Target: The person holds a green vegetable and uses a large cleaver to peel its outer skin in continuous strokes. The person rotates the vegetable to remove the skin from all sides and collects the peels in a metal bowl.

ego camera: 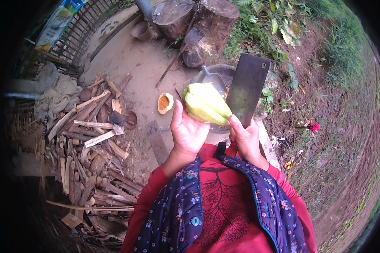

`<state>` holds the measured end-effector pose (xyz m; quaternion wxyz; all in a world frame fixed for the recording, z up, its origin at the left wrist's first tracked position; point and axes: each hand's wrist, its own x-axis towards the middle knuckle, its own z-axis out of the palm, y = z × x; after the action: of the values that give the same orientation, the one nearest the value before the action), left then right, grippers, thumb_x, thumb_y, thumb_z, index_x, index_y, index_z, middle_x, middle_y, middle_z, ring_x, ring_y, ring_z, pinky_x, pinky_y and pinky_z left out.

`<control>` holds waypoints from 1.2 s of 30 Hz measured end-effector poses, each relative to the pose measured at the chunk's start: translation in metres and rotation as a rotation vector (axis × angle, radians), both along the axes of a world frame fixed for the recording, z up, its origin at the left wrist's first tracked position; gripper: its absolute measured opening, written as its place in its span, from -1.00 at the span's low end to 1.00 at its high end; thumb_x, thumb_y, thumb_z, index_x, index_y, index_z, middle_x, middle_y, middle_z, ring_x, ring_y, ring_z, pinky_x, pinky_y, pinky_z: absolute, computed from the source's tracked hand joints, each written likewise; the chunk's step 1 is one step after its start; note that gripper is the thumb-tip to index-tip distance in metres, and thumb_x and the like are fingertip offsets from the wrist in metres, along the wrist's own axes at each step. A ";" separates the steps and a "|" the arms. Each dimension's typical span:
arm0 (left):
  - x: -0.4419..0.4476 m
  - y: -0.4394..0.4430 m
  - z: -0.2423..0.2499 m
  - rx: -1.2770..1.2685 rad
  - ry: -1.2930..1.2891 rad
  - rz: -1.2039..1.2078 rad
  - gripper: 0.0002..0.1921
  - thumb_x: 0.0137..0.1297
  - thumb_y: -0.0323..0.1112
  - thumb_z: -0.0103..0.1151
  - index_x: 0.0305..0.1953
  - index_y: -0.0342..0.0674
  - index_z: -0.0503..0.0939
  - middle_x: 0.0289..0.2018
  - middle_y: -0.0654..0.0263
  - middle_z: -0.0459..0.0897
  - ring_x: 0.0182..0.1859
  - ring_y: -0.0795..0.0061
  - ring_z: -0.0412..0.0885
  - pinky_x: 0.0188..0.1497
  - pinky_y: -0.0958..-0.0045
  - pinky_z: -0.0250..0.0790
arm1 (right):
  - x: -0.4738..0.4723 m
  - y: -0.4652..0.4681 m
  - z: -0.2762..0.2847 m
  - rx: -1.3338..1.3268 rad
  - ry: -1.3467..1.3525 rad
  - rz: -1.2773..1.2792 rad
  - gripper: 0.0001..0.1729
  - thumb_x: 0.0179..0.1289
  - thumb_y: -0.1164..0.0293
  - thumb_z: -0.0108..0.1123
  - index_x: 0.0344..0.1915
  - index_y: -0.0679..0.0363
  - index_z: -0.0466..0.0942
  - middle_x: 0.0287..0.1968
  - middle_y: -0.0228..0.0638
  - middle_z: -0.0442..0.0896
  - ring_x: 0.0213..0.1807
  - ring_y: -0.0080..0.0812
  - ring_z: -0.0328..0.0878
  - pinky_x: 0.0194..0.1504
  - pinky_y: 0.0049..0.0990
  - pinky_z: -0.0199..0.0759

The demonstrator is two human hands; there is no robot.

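Observation:
A pale green, ribbed chayote (205,104) rests on the fingers of my left hand (190,134), palm upward and thumb raised beside it. My right hand (245,136) grips a cleaver by its red handle (231,150). The broad dark blade (248,90) stands up to the right of the chayote, its flat face towards me. My right thumb touches the narrow end of the chayote. Behind both hands is a wide basin (229,70) with a metal scoop (216,81) in it, partly hidden by the chayote and the blade.
A hollowed piece of gourd or squash (165,103) lies on the ground to the left. Split firewood (95,164) is heaped at the left with an axe head (118,118) on it. Tree stumps (217,28) and a bucket (142,31) stand farther off. Planted soil (307,151) slopes away at the right.

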<state>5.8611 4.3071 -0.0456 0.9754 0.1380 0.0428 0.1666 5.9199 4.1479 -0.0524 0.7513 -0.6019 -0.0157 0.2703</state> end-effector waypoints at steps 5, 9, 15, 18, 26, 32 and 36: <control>-0.012 0.002 0.003 -0.138 0.258 -0.087 -0.47 0.56 0.14 -0.03 0.28 -0.10 0.55 0.26 0.13 0.62 0.34 0.16 0.54 0.47 -0.07 0.27 | 0.016 0.002 -0.001 -0.075 0.046 -0.079 -0.71 0.34 0.32 0.48 -0.07 0.22 0.63 -0.47 -0.58 0.58 -0.59 -0.75 0.38 -0.58 -0.65 0.22; -0.018 -0.005 0.002 -0.147 0.329 -0.299 -0.36 0.51 0.14 -0.08 0.37 -0.23 0.46 0.29 0.00 0.58 0.31 0.00 0.56 0.42 -0.04 0.33 | 0.033 -0.002 0.002 -0.044 -0.084 0.010 -0.71 0.30 0.37 0.51 -0.08 0.24 0.64 -0.33 -0.40 0.72 -0.54 -0.74 0.48 -0.63 -0.66 0.29; -0.018 0.000 -0.008 -0.232 0.007 -0.568 -0.19 0.48 0.27 -0.17 0.52 -0.24 0.24 0.34 -0.14 0.48 0.34 -0.15 0.50 0.32 -0.06 0.42 | 0.040 0.005 0.008 -0.112 -0.452 0.014 -0.71 0.33 0.40 0.47 -0.07 0.32 0.63 -0.29 -0.37 0.77 -0.36 -0.62 0.67 -0.32 -0.54 0.59; -0.019 0.002 -0.009 -0.185 0.179 -0.414 -0.28 0.48 0.17 -0.12 0.47 -0.22 0.32 0.31 -0.05 0.54 0.33 -0.08 0.53 0.33 -0.12 0.40 | 0.038 -0.007 0.010 -0.346 -0.916 -0.051 -0.59 0.28 0.56 0.38 0.13 0.32 0.63 -0.23 -0.27 0.79 -0.29 -0.42 0.75 -0.21 -0.46 0.61; -0.015 0.003 -0.009 -0.097 0.314 -0.218 -0.30 0.51 0.19 -0.20 0.36 -0.31 0.44 0.09 -0.04 0.68 0.11 0.09 0.68 0.29 0.10 0.48 | 0.006 -0.035 0.011 -0.483 -1.497 0.223 -0.24 -0.12 0.34 0.34 0.25 0.05 0.64 -0.62 -0.46 0.24 -0.67 -0.41 0.38 -0.61 -0.33 0.27; -0.018 -0.007 -0.005 0.037 0.372 -0.153 -0.32 0.49 0.17 -0.16 0.29 -0.35 0.49 0.01 -0.02 0.72 0.02 0.12 0.71 0.20 0.16 0.52 | -0.001 -0.036 0.012 -0.516 -1.536 0.251 -0.25 -0.10 0.36 0.32 0.26 0.04 0.64 -0.61 -0.48 0.22 -0.65 -0.44 0.41 -0.59 -0.35 0.28; -0.024 -0.012 0.000 0.028 0.445 -0.128 -0.32 0.47 0.17 -0.14 0.24 -0.37 0.52 -0.02 -0.02 0.73 0.00 0.14 0.71 0.19 0.17 0.53 | -0.008 -0.038 0.015 -0.572 -1.595 0.257 -0.27 -0.04 0.41 0.28 0.27 0.04 0.64 -0.60 -0.48 0.22 -0.64 -0.46 0.39 -0.59 -0.38 0.28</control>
<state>5.8372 4.2953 -0.0459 0.9485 0.1871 0.2456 0.0705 5.9122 4.1100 -0.0373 0.2987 -0.7719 -0.5387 -0.1572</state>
